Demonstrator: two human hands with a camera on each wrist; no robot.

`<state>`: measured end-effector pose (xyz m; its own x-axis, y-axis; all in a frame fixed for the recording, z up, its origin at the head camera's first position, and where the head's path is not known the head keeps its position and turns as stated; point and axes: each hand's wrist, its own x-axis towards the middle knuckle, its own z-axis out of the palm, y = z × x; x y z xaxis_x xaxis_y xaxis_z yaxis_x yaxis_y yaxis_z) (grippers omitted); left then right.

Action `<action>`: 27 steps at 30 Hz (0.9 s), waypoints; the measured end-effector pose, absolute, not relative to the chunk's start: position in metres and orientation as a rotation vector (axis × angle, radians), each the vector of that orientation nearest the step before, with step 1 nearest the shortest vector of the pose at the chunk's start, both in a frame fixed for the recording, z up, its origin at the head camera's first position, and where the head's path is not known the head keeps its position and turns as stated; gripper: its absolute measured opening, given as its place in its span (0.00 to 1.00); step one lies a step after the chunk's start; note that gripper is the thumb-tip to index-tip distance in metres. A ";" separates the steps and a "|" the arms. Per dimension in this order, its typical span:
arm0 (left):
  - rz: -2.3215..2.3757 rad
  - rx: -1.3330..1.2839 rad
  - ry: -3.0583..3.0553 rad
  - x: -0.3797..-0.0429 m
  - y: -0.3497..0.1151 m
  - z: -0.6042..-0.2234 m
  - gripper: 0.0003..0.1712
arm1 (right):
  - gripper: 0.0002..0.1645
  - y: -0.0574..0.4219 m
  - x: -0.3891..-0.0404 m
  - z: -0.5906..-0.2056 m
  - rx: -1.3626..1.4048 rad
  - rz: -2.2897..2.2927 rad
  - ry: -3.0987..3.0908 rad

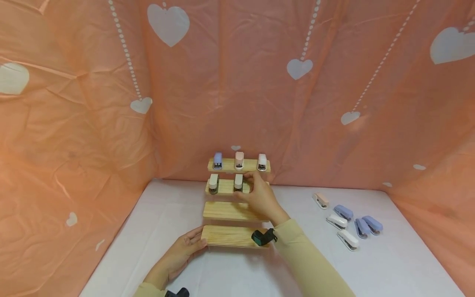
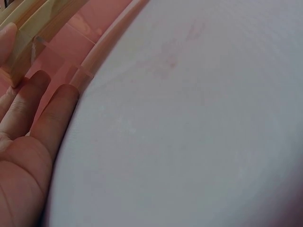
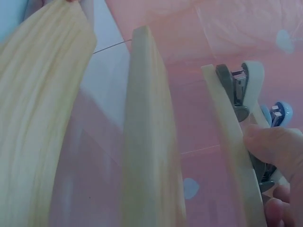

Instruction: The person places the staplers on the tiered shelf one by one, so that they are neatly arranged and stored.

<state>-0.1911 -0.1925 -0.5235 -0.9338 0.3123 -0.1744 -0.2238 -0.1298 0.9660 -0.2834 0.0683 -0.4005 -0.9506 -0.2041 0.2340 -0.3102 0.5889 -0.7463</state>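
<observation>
A tiered wooden display stand (image 1: pixel 230 236) stands on the white table. My right hand (image 1: pixel 262 198) pinches a cream stapler with a dark base (image 1: pixel 238 180) between thumb and fingers, upright on the second tier from the top. Left of it on that tier is a matching cream stapler (image 1: pixel 213 182). My left hand (image 1: pixel 181 252) grips the left end of the lowest tier, thumb at the front corner (image 2: pixel 5 43) and fingers beside the clear support. The top tier bears a purple stapler (image 1: pixel 217 160), a pink stapler (image 1: pixel 239 160) and a white stapler (image 1: pixel 262 161).
On the table to the right lie loose staplers: a pink one (image 1: pixel 320 200), white ones (image 1: pixel 348 239) and several purple ones (image 1: pixel 343 212). An orange-pink cloth with white hearts (image 1: pixel 230 82) hangs behind the stand and along both sides.
</observation>
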 end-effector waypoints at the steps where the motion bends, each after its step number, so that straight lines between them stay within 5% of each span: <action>1: 2.122 0.096 1.801 -0.191 -0.193 -0.523 0.45 | 0.38 0.068 -0.283 -0.400 0.442 1.292 -2.689; 12: 2.096 0.068 1.847 -0.190 -0.190 -0.520 0.46 | 0.36 0.089 -0.269 -0.404 0.588 1.416 -2.536; 27: 2.123 0.099 1.796 -0.191 -0.192 -0.523 0.46 | 0.38 0.201 -0.231 -0.437 0.505 1.185 -2.546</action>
